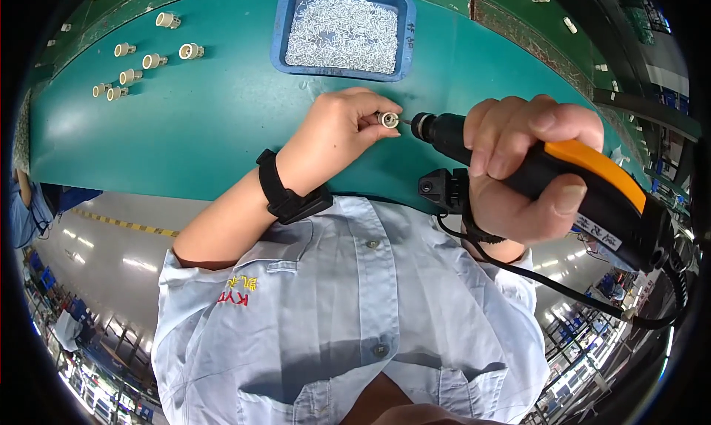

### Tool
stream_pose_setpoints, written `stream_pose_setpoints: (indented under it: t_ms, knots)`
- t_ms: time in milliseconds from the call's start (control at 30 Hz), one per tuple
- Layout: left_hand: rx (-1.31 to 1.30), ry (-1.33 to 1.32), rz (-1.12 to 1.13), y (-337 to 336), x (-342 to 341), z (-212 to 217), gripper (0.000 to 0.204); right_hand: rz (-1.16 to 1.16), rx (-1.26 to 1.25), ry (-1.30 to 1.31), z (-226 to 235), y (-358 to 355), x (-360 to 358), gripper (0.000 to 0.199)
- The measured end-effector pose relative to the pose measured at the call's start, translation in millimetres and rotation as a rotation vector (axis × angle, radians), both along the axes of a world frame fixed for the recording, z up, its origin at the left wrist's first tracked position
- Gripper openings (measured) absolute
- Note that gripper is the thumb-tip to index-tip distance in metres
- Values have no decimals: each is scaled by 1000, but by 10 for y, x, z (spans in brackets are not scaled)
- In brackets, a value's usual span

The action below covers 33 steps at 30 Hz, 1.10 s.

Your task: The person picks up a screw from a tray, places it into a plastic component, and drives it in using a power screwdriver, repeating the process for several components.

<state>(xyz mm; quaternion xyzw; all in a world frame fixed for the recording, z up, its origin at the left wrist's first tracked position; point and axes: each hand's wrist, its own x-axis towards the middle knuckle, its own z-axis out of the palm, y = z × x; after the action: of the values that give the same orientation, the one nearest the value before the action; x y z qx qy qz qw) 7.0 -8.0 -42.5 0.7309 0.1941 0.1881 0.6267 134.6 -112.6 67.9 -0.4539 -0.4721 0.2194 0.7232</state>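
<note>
Between the thumb and fingers of my left hand [342, 127] is a small cream-coloured cylindrical socket [389, 120], its open round end turned to the right. My right hand [529, 151] wraps round a black and orange electric screwdriver [592, 174], held roughly level. The thin bit [405, 121] points left at the socket's open end; whether it touches anything inside cannot be made out. Just beyond my left hand stands a blue tray [276, 43] filled with many small silvery screw-like pieces [341, 36].
Several similar cream sockets [153, 61] lie at the far left of the green table [215, 121]. More sit on the raised green ledge [511, 2] beyond. A black cable [544, 278] loops from the screwdriver's rear past my right wrist, where a small black device [443, 189] is strapped.
</note>
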Motion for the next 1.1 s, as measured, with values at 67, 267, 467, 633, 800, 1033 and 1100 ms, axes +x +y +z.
stream_pose_setpoints:
  t_ms: [67,267,467,633,800,1033,1100]
  knots:
    - [16,7,-12,5,16,13,21,-66,-87,-20,1,26,-45,46]
    - [23,36,-11,12,14,31,21,-116,-165,-47,-49,96,-115,44]
    - [30,27,-9,19,13,39,21,-76,-181,-68,-84,159,-107,42]
    - [45,40,-19,31,8,46,20,-50,-217,-74,-67,221,-137,43]
    - [48,67,-35,35,-3,55,20,-93,-222,-84,-94,236,-164,45]
    - [201,-96,-29,5,-5,153,17,162,101,-22,-20,23,109,48]
    - [294,-97,2,188,43,256,16,161,175,1,94,-90,176,49]
